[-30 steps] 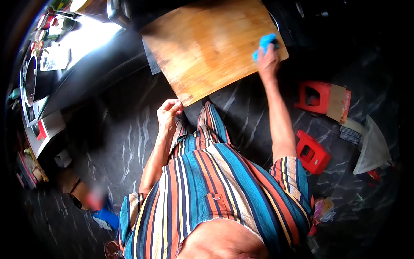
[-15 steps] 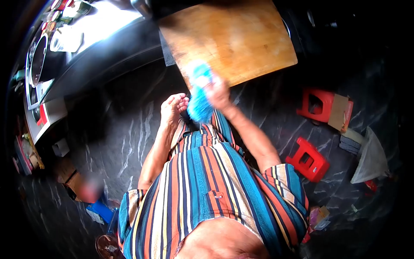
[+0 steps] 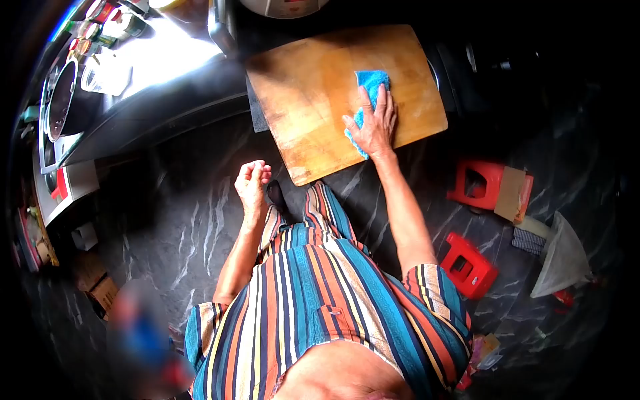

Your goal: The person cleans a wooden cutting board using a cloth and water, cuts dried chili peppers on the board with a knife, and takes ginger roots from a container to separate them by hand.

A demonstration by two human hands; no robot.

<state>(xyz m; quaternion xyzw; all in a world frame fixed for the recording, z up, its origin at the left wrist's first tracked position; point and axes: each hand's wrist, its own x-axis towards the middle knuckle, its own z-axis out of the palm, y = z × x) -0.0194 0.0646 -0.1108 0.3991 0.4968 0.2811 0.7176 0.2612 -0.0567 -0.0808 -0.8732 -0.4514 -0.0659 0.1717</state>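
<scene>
Mid-wipe: right hand (image 3: 378, 127) spread over blue cloth (image 3: 373, 79) on board (image 3: 307, 113); left hand (image 3: 253, 184) curled near board, hold unclear; dark marks left at board corner.

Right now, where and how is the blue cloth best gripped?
Probably by the far end of the blue cloth, pinched from above: that end protrudes past the right hand, which covers much of the middle, and the wooden board lies beneath.
</scene>
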